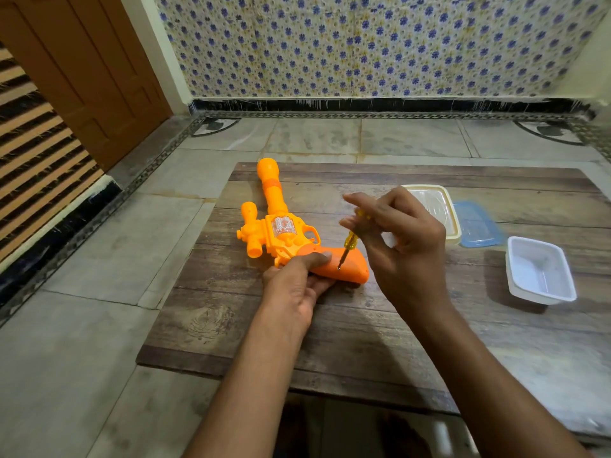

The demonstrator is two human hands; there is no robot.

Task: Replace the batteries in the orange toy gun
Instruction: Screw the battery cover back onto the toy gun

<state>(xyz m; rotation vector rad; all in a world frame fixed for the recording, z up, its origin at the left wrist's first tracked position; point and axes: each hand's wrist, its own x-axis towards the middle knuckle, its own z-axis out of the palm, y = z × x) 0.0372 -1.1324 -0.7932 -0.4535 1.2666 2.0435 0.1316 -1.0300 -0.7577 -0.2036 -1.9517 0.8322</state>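
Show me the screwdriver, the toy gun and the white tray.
Screwdriver (350,241): head view, on its yellow handle.
Toy gun (274,196): head view, on the barrel.
White tray (542,294): head view, on its near rim.

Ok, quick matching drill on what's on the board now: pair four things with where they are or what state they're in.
Things:
1. screwdriver
2. toy gun
3. blue lid
4. white tray

Places or states:
A. lying flat beside the clear container
B. at the right edge, nearest the viewer of the containers
C. pinched in the right hand, tip on the grip
D. steadied at the grip by the left hand

Pairs: 1-C, 2-D, 3-A, 4-B
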